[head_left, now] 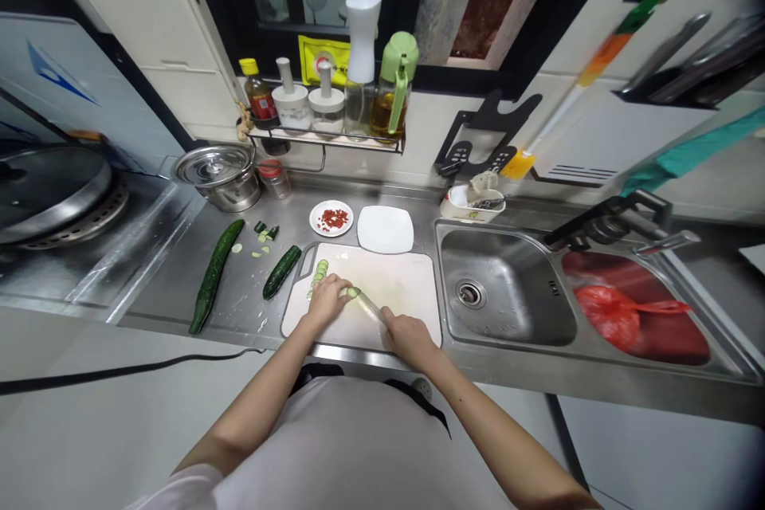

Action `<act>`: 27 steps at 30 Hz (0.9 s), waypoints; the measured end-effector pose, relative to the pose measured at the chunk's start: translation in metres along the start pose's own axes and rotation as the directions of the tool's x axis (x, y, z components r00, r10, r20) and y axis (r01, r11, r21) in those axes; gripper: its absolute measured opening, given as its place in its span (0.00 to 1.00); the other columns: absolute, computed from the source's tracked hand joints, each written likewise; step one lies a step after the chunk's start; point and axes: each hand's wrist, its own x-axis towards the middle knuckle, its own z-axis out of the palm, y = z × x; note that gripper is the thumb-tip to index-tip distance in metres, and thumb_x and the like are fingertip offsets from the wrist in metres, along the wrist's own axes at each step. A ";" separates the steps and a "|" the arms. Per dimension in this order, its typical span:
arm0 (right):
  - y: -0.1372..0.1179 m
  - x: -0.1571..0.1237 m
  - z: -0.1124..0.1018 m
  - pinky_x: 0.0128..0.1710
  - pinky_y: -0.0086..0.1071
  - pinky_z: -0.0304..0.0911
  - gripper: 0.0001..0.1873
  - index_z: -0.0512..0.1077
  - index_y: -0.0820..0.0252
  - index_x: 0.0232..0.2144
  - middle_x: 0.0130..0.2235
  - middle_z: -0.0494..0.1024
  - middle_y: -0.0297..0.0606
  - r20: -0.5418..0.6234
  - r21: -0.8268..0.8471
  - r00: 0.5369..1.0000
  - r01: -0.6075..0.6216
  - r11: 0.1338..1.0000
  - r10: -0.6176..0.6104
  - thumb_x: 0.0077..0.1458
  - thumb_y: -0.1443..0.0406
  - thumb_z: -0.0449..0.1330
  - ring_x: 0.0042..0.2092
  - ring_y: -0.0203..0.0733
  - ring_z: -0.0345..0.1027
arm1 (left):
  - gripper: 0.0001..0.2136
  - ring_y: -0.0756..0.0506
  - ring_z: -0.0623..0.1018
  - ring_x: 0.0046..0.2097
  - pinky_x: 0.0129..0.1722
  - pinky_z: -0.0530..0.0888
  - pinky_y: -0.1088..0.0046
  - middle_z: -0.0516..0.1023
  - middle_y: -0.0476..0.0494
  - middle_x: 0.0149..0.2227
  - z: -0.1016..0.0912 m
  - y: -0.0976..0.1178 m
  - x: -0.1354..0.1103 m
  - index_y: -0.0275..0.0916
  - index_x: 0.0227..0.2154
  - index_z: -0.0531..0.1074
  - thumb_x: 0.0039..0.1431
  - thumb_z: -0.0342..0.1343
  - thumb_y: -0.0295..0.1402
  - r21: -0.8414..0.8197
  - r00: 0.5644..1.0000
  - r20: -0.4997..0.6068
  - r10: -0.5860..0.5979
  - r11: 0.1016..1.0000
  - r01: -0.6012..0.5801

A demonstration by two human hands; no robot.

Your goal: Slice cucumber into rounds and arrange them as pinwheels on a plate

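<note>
My right hand (411,337) is closed round the handle of a kitchen knife (371,307), whose blade points up and left over the white cutting board (412,287). At the blade's tip is a green cucumber slice (354,292), and the fingertips of my left hand (328,301) are closed at its edge. More cucumber slices (321,269) lie in an overlapping row at the board's left, just beyond my left hand and partly hidden by it. A short cut cucumber (282,272) rests left of the board; farther left lies a long whole cucumber (216,275).
Behind the board are a plate of chopped red pieces (332,219) and a white square plate (386,229). Cucumber scraps (263,235) lie on the counter. A lidded steel pot (224,179) stands back left. The sink (508,287) adjoins the board's right; a red bag (610,317) sits beyond.
</note>
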 end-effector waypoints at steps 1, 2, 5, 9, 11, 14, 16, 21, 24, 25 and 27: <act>0.000 0.000 0.000 0.39 0.32 0.59 0.18 0.59 0.60 0.52 0.39 0.79 0.46 -0.002 -0.001 1.000 -0.003 1.000 0.003 0.60 0.71 0.45 0.43 0.47 0.74 | 0.11 0.39 0.71 0.52 0.53 0.64 0.61 0.74 0.43 0.44 -0.001 -0.001 0.001 0.48 0.44 0.77 0.58 0.59 0.35 -0.004 1.000 0.010 0.015 1.000 -0.015; 0.000 0.000 -0.001 0.39 0.32 0.59 0.17 0.59 0.60 0.52 0.39 0.79 0.46 -0.001 0.000 1.000 -0.005 1.000 0.005 0.60 0.71 0.45 0.43 0.47 0.74 | 0.11 0.39 0.71 0.52 0.53 0.64 0.61 0.74 0.44 0.44 -0.002 -0.001 0.003 0.49 0.44 0.77 0.58 0.59 0.34 -0.007 0.999 0.017 0.028 1.000 -0.028; 0.000 -0.002 -0.005 0.39 0.33 0.60 0.18 0.59 0.59 0.52 0.40 0.79 0.47 0.014 0.007 1.000 -0.005 1.000 0.005 0.60 0.70 0.45 0.44 0.47 0.74 | 0.11 0.40 0.70 0.52 0.54 0.63 0.60 0.74 0.44 0.45 -0.003 -0.003 0.007 0.50 0.44 0.78 0.57 0.60 0.33 -0.010 0.999 0.032 0.042 0.999 -0.042; -0.002 -0.002 -0.006 0.39 0.33 0.60 0.18 0.59 0.59 0.52 0.40 0.79 0.48 0.026 0.005 1.000 -0.001 1.000 0.001 0.60 0.71 0.46 0.44 0.48 0.74 | 0.12 0.40 0.70 0.53 0.55 0.62 0.60 0.74 0.44 0.46 -0.002 -0.005 0.009 0.50 0.44 0.78 0.56 0.61 0.33 -0.018 0.998 0.047 0.035 0.999 -0.034; -0.001 -0.001 -0.004 0.38 0.33 0.60 0.18 0.59 0.59 0.52 0.40 0.79 0.48 0.024 0.005 1.000 0.002 1.000 -0.002 0.60 0.71 0.46 0.43 0.48 0.74 | 0.12 0.40 0.70 0.53 0.55 0.62 0.60 0.74 0.44 0.46 -0.002 -0.006 0.009 0.50 0.44 0.77 0.56 0.60 0.33 -0.023 0.998 0.047 0.037 0.999 -0.036; 0.000 0.000 -0.001 0.37 0.33 0.60 0.18 0.59 0.60 0.52 0.39 0.79 0.47 0.015 -0.002 1.000 0.017 1.000 -0.017 0.60 0.70 0.46 0.42 0.48 0.74 | 0.12 0.40 0.70 0.53 0.55 0.62 0.60 0.74 0.44 0.46 -0.002 -0.007 0.009 0.49 0.44 0.77 0.57 0.60 0.33 -0.030 0.998 0.044 0.047 0.999 -0.045; 0.001 0.001 0.000 0.37 0.33 0.60 0.18 0.59 0.60 0.52 0.38 0.79 0.47 0.007 -0.016 1.000 0.026 1.000 -0.026 0.60 0.70 0.46 0.42 0.48 0.75 | 0.12 0.40 0.70 0.53 0.55 0.62 0.60 0.73 0.45 0.45 -0.002 -0.007 0.009 0.49 0.44 0.77 0.57 0.60 0.34 -0.033 0.998 0.045 0.051 0.998 -0.050; 0.001 0.000 -0.001 0.37 0.34 0.60 0.18 0.60 0.60 0.52 0.38 0.79 0.47 -0.006 -0.033 0.999 0.032 0.999 -0.032 0.60 0.70 0.46 0.42 0.49 0.75 | 0.11 0.39 0.70 0.52 0.54 0.63 0.59 0.73 0.45 0.45 0.000 -0.009 0.010 0.49 0.44 0.77 0.57 0.60 0.34 -0.038 0.997 0.046 0.055 0.998 -0.054; 0.000 0.000 -0.001 0.37 0.34 0.61 0.18 0.60 0.61 0.53 0.38 0.79 0.47 0.007 -0.041 0.999 0.033 0.999 -0.033 0.60 0.71 0.45 0.42 0.49 0.75 | 0.12 0.40 0.70 0.52 0.54 0.63 0.59 0.74 0.45 0.45 0.002 -0.010 0.011 0.49 0.44 0.77 0.57 0.60 0.34 -0.046 0.997 0.040 0.060 0.997 -0.058; -0.001 0.000 0.000 0.36 0.34 0.61 0.19 0.60 0.61 0.53 0.38 0.79 0.48 0.012 -0.040 0.999 0.032 0.999 -0.031 0.60 0.71 0.45 0.42 0.50 0.75 | 0.12 0.40 0.70 0.52 0.54 0.63 0.59 0.74 0.45 0.45 0.002 -0.011 0.011 0.49 0.44 0.77 0.57 0.60 0.34 -0.048 0.997 0.038 0.060 0.997 -0.058; -0.002 0.000 0.000 0.36 0.34 0.62 0.18 0.60 0.61 0.53 0.39 0.79 0.48 0.024 -0.035 0.999 0.028 0.999 -0.027 0.60 0.70 0.45 0.42 0.50 0.75 | 0.12 0.40 0.70 0.52 0.55 0.63 0.59 0.74 0.45 0.45 0.002 -0.011 0.011 0.49 0.44 0.77 0.57 0.60 0.34 -0.048 0.998 0.037 0.060 0.997 -0.058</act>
